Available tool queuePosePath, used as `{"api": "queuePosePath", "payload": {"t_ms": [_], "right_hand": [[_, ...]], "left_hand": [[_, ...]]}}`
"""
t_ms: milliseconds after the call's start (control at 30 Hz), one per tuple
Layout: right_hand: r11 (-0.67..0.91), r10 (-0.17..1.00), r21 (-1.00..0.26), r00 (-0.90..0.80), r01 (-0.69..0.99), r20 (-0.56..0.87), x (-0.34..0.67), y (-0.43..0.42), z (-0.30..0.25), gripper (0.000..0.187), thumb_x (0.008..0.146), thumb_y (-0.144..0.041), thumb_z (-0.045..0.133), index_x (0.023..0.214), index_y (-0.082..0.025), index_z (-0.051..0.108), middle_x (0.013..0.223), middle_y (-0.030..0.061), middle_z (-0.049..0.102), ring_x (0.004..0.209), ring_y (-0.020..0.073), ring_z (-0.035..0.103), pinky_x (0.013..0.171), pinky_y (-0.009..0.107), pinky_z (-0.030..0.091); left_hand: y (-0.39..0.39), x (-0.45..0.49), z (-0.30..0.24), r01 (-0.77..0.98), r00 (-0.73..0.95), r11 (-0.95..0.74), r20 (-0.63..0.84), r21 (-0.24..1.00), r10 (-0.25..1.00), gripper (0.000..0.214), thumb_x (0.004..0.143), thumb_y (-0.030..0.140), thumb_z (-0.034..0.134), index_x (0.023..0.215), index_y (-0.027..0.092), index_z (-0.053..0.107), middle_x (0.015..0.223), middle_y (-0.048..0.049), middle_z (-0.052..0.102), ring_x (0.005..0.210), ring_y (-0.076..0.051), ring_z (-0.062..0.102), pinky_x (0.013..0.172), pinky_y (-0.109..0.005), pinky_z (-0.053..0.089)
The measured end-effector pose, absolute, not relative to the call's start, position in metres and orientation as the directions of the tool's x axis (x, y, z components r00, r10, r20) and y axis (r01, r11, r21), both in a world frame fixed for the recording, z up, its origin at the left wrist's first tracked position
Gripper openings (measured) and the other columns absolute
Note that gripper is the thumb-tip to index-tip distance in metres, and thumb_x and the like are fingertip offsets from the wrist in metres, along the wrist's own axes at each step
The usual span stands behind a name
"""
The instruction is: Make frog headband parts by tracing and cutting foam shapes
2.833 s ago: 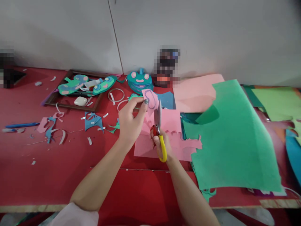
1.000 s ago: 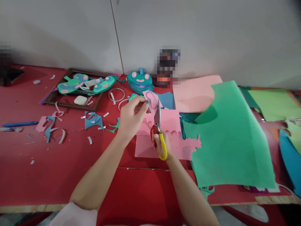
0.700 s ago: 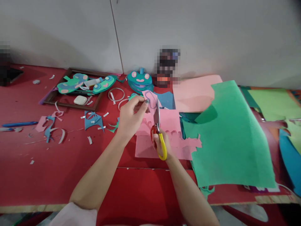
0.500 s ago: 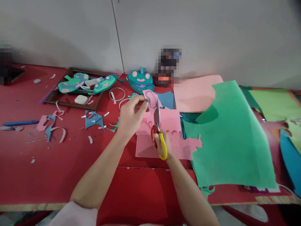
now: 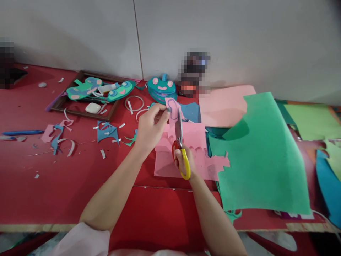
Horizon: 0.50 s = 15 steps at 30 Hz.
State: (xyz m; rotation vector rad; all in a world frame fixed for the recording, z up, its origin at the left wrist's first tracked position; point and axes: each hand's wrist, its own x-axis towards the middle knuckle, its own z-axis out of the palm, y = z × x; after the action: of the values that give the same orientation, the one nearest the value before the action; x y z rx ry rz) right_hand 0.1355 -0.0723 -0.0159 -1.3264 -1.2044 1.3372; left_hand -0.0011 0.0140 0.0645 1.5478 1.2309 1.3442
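Between thumb and fingers, my left hand (image 5: pixel 153 122) pinches a small piece of pink felt (image 5: pixel 173 107) with a rounded outline drawn on it. My right hand (image 5: pixel 186 160) is wrapped round the handles of the scissors (image 5: pixel 179 131), one loop yellow and the other red. The blades point upward and touch the right side of the pink piece; whether they are parted is hard to tell. Below both hands lie pink sheets (image 5: pixel 186 167) with scalloped cut edges.
A large green sheet (image 5: pixel 266 160) and a pale pink sheet (image 5: pixel 226 106) lie to the right. At the back stand a teal smiling-face craft (image 5: pixel 161 89) and a brown frame (image 5: pixel 80 114) holding similar pieces. Blue scraps (image 5: pixel 108 132) and a blue pen (image 5: pixel 23 132) lie left.
The view has shifted slightly. My left hand still pinches the pink felt piece, which has tilted a little more upright, and the scissors stay at its right side.
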Motion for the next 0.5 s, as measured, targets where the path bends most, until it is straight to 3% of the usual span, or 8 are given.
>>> {"api": "queuePosePath", "payload": {"t_ms": [500], "right_hand": [[-0.126, 0.991, -0.986, -0.039, 0.112, -0.131, 0.1368, -0.0699, -0.0233, 0.051, 0.077, -0.071, 0.052, 0.07, -0.021, 0.041, 0.048, -0.0076, 0.037, 0.038, 0.0058, 0.034, 0.035, 0.021, 0.026]], "left_hand": [[0.0146, -0.0006, 0.0617, 0.259, 0.025, -0.293, 0.297, 0.921, 0.955, 0.01, 0.087, 0.027, 0.054, 0.078, 0.021, 0.056, 0.071, 0.0027, 0.061, 0.064, -0.01, 0.059, 0.06, -0.021, 0.046]]}}
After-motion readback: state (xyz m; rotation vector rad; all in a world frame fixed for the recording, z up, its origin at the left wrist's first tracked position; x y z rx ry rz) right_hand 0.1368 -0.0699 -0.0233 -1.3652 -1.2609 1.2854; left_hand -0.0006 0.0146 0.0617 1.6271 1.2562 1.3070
